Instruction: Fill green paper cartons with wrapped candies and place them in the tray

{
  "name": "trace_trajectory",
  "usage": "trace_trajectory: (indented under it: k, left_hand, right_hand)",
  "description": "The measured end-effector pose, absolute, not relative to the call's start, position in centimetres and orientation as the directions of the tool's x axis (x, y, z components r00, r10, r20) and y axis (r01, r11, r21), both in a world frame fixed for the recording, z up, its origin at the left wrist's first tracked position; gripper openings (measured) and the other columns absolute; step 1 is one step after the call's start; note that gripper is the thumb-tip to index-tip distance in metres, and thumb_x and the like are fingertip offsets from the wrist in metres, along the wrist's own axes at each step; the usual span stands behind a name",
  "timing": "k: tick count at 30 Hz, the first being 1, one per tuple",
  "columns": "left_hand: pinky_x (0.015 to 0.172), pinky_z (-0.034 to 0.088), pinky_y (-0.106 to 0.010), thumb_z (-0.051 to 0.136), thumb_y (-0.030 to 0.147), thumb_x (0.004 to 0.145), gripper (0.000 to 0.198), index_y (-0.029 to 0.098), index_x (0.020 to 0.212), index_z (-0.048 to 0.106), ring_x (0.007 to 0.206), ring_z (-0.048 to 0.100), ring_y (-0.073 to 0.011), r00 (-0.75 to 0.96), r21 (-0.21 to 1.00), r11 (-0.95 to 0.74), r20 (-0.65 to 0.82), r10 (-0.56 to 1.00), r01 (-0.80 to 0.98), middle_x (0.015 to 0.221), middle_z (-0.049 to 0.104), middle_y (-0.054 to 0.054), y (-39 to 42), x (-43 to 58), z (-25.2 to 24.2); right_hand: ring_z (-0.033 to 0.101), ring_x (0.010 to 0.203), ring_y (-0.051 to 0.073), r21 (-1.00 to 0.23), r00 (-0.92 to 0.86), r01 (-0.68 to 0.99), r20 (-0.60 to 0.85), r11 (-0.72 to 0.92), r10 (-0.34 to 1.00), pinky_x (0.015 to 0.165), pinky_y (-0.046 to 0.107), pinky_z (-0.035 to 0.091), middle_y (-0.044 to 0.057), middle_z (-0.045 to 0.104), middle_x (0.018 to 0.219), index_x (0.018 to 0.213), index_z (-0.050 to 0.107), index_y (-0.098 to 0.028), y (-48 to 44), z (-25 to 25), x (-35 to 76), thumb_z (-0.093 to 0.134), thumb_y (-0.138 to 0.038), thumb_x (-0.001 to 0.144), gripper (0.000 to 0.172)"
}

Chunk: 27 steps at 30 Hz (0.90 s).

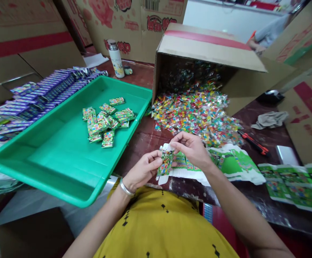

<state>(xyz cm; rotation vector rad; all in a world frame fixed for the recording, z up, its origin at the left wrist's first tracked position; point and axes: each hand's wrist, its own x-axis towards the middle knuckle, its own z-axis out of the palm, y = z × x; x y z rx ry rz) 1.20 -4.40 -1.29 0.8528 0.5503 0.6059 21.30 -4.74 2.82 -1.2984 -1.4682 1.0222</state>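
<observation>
My left hand (142,170) and my right hand (190,147) meet low in the middle, both closed on one small green printed box (165,163). The left grips its lower side, the right pinches its top flap. Just behind lies a stack of flat green box blanks (225,163) on the dark table. Beyond them a heap of small clear candy packets (196,111) spills from a tipped cardboard carton (206,46). To the left, a green plastic tray (56,157) holds several finished green boxes (105,122).
Purple packs (38,96) lie in rows at far left beside the tray. A white flask (116,59) stands at the back. An orange-handled cutter (252,142), a grey rag (270,119) and more flat blanks (292,182) lie to the right. Another person's arm (268,34) shows top right.
</observation>
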Motion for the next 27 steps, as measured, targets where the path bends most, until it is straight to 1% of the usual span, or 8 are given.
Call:
trace_trajectory:
  k: [4,7,10,14,17,21,25,27]
  left_hand:
    - [0.08,0.054,-0.037,0.075,0.039,0.079,0.048,0.018,0.119,0.061,0.088,0.071,-0.0246,0.728,0.714,0.594,-0.173,0.663,-0.371,0.098,0.071,-0.011,-4.6,1.5,-1.3]
    - [0.08,0.054,-0.035,0.075,0.039,0.079,0.05,0.018,0.122,0.062,0.088,0.071,-0.0233,0.7,0.724,0.574,-0.179,0.691,-0.381,0.101,0.072,-0.011,-4.5,1.5,-1.6]
    - [0.076,0.052,-0.031,0.079,0.037,0.076,0.048,0.018,0.119,0.066,0.085,0.069,-0.0199,0.675,0.757,0.552,-0.204,0.709,-0.35,0.103,0.071,-0.01,-4.7,1.6,-1.8]
    - [0.072,0.049,-0.025,0.079,0.031,0.076,0.039,0.017,0.11,0.071,0.079,0.064,-0.0154,0.693,0.838,0.477,-0.179,0.699,-0.264,0.094,0.071,-0.006,-5.1,1.9,-1.7]
    - [0.064,0.046,-0.023,0.073,0.033,0.081,0.029,0.015,0.104,0.072,0.07,0.06,-0.0129,0.626,0.887,0.403,-0.184,0.758,-0.227,0.085,0.07,-0.004,-5.1,2.1,-1.4]
    - [0.064,0.048,-0.023,0.073,0.032,0.08,0.03,0.016,0.105,0.071,0.072,0.061,-0.0141,0.431,0.915,0.301,-0.165,0.887,-0.269,0.087,0.071,-0.003,-5.1,2.6,-1.8]
    - [0.066,0.051,-0.023,0.075,0.029,0.078,0.02,0.015,0.091,0.071,0.072,0.062,-0.0128,0.248,0.935,0.211,-0.141,0.958,-0.283,0.084,0.07,-0.002,-5.6,3.4,-2.7]
    - [0.071,0.054,-0.024,0.077,0.026,0.077,0.026,0.016,0.099,0.068,0.077,0.066,-0.014,0.152,0.946,0.129,-0.086,0.985,-0.296,0.087,0.07,-0.002,-5.8,3.7,-2.7]
  right_hand:
    - [0.062,0.096,0.021,-0.818,-0.021,0.506,0.304,0.273,0.952,0.078,0.034,0.052,0.007,0.063,0.11,0.118,0.068,-0.028,-6.7,3.1,20.7,0.06,-0.031,0.092,0.028]
    - [0.06,0.08,0.018,-0.742,-0.139,0.605,0.258,0.288,0.956,0.075,0.033,0.049,0.004,0.062,0.09,0.123,0.065,-0.028,-8.1,3.0,20.5,0.059,-0.032,0.093,0.031]
    - [0.051,0.058,0.013,-0.831,-0.188,0.533,0.069,0.161,0.98,0.057,0.026,0.041,-0.005,0.055,0.066,0.115,0.061,-0.025,-8.5,3.2,20.7,0.066,-0.033,0.088,0.029]
    - [0.043,0.048,0.009,-0.923,-0.318,0.385,-0.14,-0.007,0.938,0.046,0.022,0.03,-0.008,0.048,0.054,0.084,0.058,-0.021,-7.8,3.8,21.6,0.072,-0.034,0.082,0.019]
    - [0.048,0.05,0.01,-0.953,-0.168,0.302,-0.084,-0.03,0.982,0.046,0.021,0.034,-0.007,0.054,0.058,0.092,0.06,-0.021,-7.6,3.5,21.8,0.075,-0.036,0.079,0.025]
    - [0.066,0.087,0.019,-0.984,0.057,0.178,0.016,0.006,0.998,0.067,0.027,0.053,0.004,0.069,0.096,0.107,0.059,-0.023,-8.3,1.5,20.4,0.08,-0.033,0.074,0.041]
    - [0.064,0.077,0.016,-0.995,0.168,0.095,0.043,0.027,0.985,0.067,0.027,0.053,0.002,0.068,0.087,0.096,0.062,-0.022,-8.8,-0.8,18.5,0.073,-0.032,0.082,0.02]
    - [0.064,0.075,0.016,-0.994,0.232,0.084,0.089,0.071,0.969,0.067,0.027,0.052,0.001,0.068,0.084,0.095,0.065,-0.022,-8.7,-1.4,17.9,0.071,-0.031,0.084,0.016]
